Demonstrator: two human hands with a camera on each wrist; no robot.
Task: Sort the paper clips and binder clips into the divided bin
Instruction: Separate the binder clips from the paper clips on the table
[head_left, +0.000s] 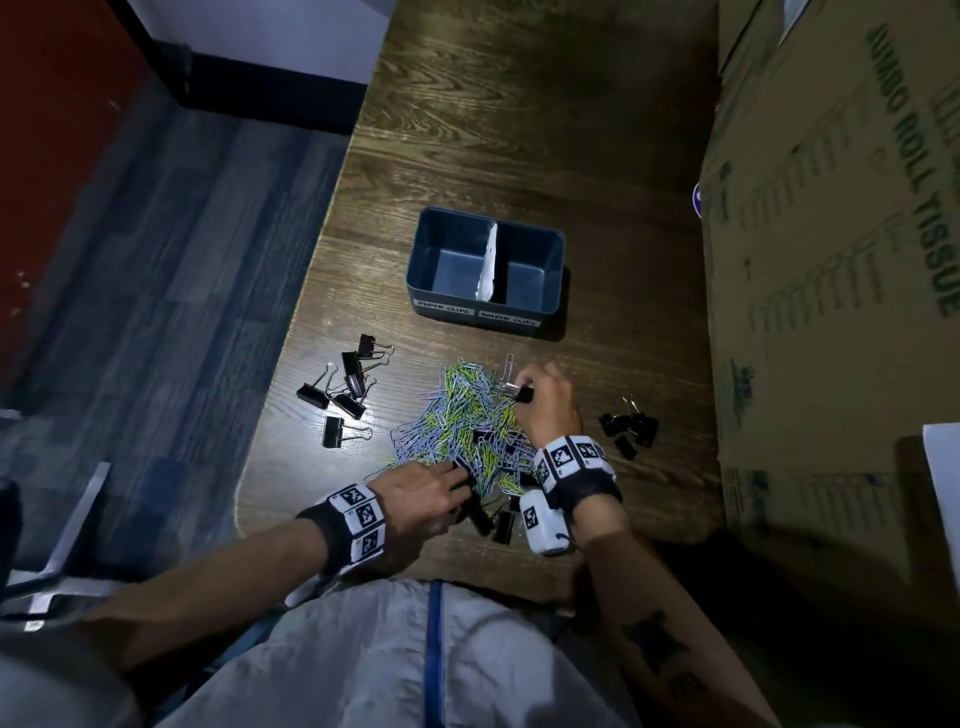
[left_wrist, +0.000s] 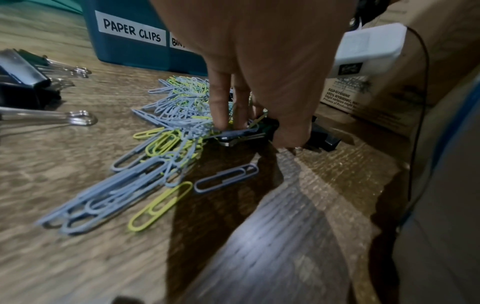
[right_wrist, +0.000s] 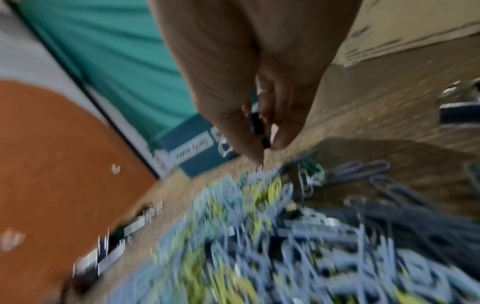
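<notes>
Pinching a black binder clip (head_left: 524, 393) in my right hand (head_left: 545, 400), above the far edge of the paper clip pile (head_left: 462, 421); my left hand (head_left: 421, 493) digs into the pile's near side, fingers (left_wrist: 221, 107) closed on another binder clip (left_wrist: 233, 134); divided bin (head_left: 431, 291) sits beyond on the table (head_left: 519, 130), both halves bare; loose binder clips (head_left: 345, 387) lie left.

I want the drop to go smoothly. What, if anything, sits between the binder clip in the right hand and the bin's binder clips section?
Nothing visible does. The right hand pinches a black binder clip above the paper clip pile; between it and the bin lies only bare tabletop, and the right compartment is open-topped.
</notes>
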